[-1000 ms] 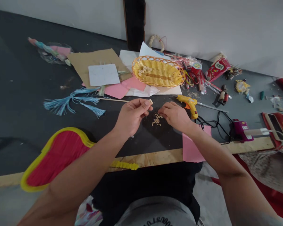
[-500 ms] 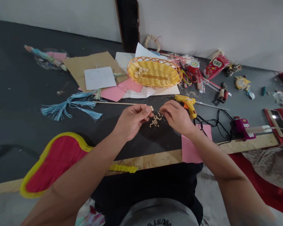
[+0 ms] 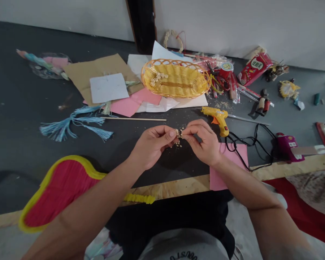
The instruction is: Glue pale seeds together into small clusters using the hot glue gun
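Head camera: the left hand [image 3: 157,145] pinches a small pale cluster [image 3: 177,132] between the tip of the thumb and the forefinger. The cluster is held above the dark table [image 3: 178,167], over a scatter of loose chips [image 3: 176,145]. The right hand [image 3: 202,141] is just beside it, thumb and forefinger drawn together at their tips; whether a chip sits between them cannot be told.

For sound work, keep the cluster steady in the left pinch with its face exposed, and let the right fingertips make the small adjustments. Apply light pressure, as the chips are probably brittle and easily dropped. Work low over the scatter so that any fallen chip lands there.

Pose: both forearms reach in from the lower corners and converge, knuckles upward, fingertips facing. The right forearm crosses above a pink sheet [image 3: 216,181]; a yellow glue gun [image 3: 219,116] lies beyond the right hand.
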`<state>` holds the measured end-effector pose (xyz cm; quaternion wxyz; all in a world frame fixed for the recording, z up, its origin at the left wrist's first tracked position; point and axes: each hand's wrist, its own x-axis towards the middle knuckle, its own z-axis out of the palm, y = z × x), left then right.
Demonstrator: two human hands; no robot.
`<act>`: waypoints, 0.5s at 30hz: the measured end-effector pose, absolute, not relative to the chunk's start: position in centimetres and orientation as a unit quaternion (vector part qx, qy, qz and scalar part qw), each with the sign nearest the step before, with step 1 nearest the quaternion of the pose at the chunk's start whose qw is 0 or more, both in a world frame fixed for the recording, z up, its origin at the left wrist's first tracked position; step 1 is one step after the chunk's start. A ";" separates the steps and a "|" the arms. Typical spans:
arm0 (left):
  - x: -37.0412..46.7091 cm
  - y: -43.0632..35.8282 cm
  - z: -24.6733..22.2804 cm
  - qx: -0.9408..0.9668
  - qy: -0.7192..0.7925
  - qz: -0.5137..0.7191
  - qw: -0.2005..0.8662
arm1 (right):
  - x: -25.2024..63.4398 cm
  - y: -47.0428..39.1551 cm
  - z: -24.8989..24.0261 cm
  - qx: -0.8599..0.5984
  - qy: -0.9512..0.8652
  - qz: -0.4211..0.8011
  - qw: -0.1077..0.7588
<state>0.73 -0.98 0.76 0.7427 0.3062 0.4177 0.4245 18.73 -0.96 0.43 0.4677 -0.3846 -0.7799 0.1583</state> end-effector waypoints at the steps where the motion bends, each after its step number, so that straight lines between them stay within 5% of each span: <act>1: 0.7 -1.0 0.8 0.307 0.419 0.423 0.743 | 18.8 -1.0 0.4 -0.386 -0.780 0.158 0.466; 15: 0.8 -1.1 0.9 0.329 0.430 0.420 0.728 | 18.7 -1.1 0.4 -0.402 -0.785 0.156 0.446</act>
